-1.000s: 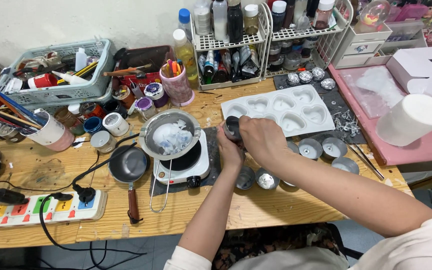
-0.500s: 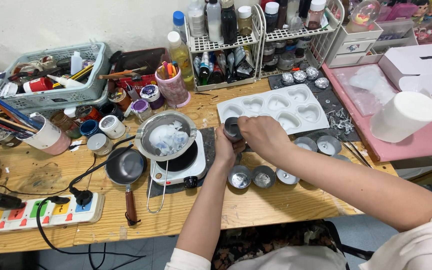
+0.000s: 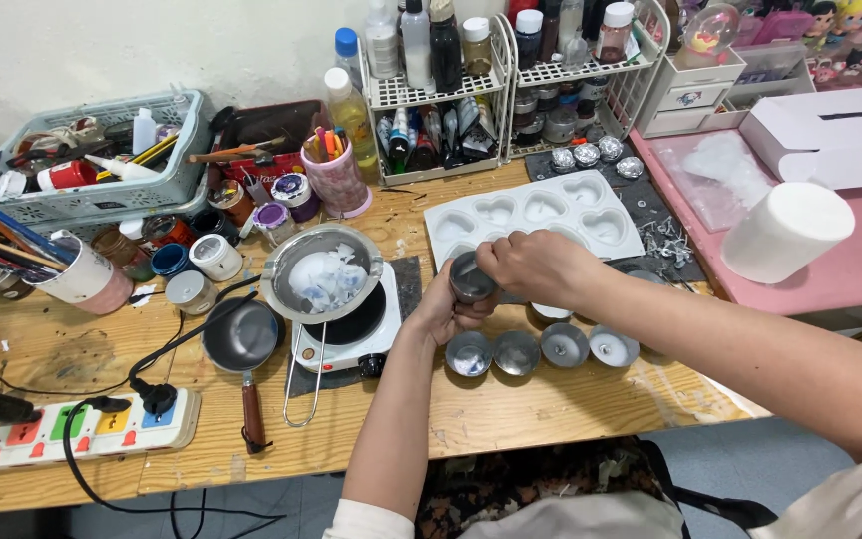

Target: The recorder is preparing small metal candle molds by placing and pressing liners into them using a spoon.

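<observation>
1. A small round metal cup [image 3: 471, 276] sits above the middle of the wooden table [image 3: 551, 409], lifted off the surface, just in front of the near edge of the white heart-shaped mould [image 3: 536, 212] and just right of the small white hotplate [image 3: 351, 324].
2. The left hand [image 3: 446, 304] grips the cup from below and from the side, fingers curled round its wall, thumb toward the person. Its forearm rises straight up from the bottom of the view, wrist bent slightly right.
3. The right hand [image 3: 536, 265] covers the cup's top and right side, fingers bent down over the rim, pinching at it. Whether it clamps the cup or only touches its rim cannot be told. Its forearm runs in from the lower right, crossing over the table edge.
4. Directly below the hands, a row of four more tin cups [image 3: 541, 349] stands on the wood, side by side, open ends up.
5. On the hotplate rests a metal melting pot [image 3: 321, 271] holding white lumps, its wire handle pointing toward the person.
6. A small dark saucepan [image 3: 239, 337] with a reddish handle lies just left of the hotplate.
7. A colourful power strip [image 3: 72, 429] sits near the left front edge.
8. A white cylinder [image 3: 788, 232] lies on the pink surface to the right.
</observation>
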